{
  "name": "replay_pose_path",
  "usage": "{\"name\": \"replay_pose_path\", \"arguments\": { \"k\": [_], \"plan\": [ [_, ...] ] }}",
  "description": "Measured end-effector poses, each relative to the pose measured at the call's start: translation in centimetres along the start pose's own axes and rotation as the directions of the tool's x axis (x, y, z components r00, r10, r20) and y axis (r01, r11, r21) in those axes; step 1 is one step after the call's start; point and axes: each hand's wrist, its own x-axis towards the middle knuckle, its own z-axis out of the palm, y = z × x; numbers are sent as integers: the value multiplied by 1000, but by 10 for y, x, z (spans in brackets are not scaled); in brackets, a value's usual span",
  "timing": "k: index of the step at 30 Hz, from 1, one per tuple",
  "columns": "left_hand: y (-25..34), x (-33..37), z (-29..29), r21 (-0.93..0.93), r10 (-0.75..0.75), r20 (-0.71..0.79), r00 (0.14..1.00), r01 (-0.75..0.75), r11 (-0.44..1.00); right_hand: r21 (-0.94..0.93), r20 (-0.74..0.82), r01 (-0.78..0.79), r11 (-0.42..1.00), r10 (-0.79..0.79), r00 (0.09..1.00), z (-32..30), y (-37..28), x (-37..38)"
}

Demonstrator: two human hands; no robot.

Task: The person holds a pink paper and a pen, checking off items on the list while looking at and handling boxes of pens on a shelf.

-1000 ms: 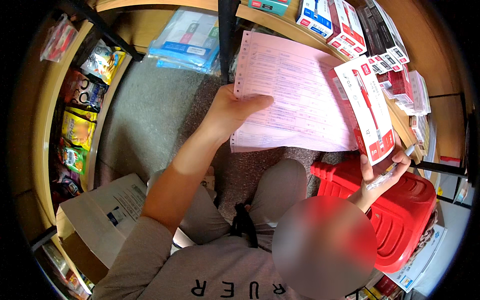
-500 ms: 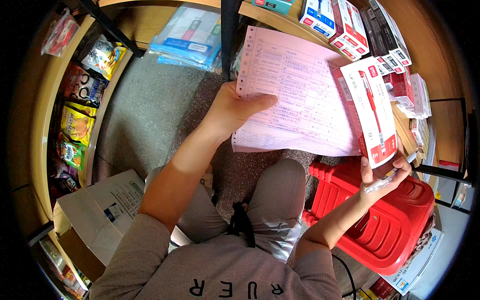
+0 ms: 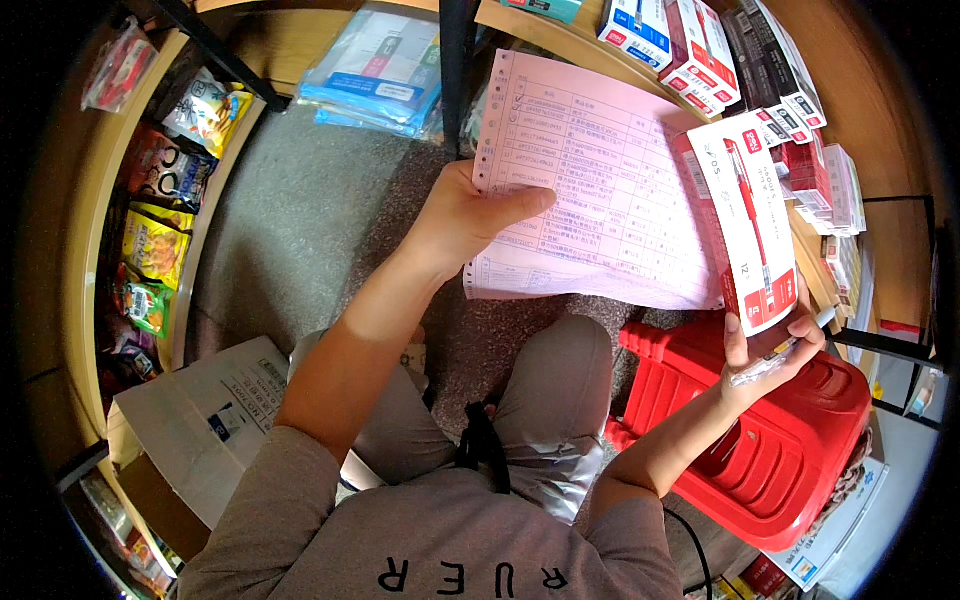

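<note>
My left hand (image 3: pixel 480 215) grips the left edge of a pink printed form (image 3: pixel 590 200), thumb on top and fingers hidden beneath. The sheet has a punched left margin, table rows and a few handwritten ticks. In my right hand (image 3: pixel 768 360) a white and red pen box (image 3: pixel 748 220) stands upright, held by its lower end, with a red pen pictured on its face. The box's left side overlaps the right edge of the form. A slim pen (image 3: pixel 785 347) with a pale tip also lies across the right hand's fingers.
Pen boxes (image 3: pixel 700 55) in blue, red and black line the shelf at upper right. A red plastic stool (image 3: pixel 750 440) is below my right arm. Snack packets (image 3: pixel 155 245) fill the left shelf, near an open cardboard box (image 3: pixel 205 430). Blue plastic-wrapped packs (image 3: pixel 370 70) lie at the back.
Almost nothing differs. The form and the pen box have shifted very slightly in my hands, and both hands keep their hold.
</note>
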Motion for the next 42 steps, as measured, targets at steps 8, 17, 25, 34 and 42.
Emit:
{"name": "replay_pose_path", "arguments": {
  "k": [8,17,25,34,42],
  "plan": [
    [-1,-1,0,-26,9,0,1000,-9,1000,12,-7,6,1000,-6,1000,2,0,-1],
    [0,-2,2,-31,23,0,1000,-23,999,-3,25,7,1000,-7,1000,3,-6,0],
    [-8,2,6,15,45,-21,999,-45,999,3,-46,-89,996,89,995,2,-11,-2],
    [1,2,9,33,-15,-69,998,17,999,49,-40,17,999,-15,999,5,-3,6],
    [0,0,8,9,-13,-45,999,13,1000,67,-31,-8,998,10,999,7,-4,1]
  ]
}}
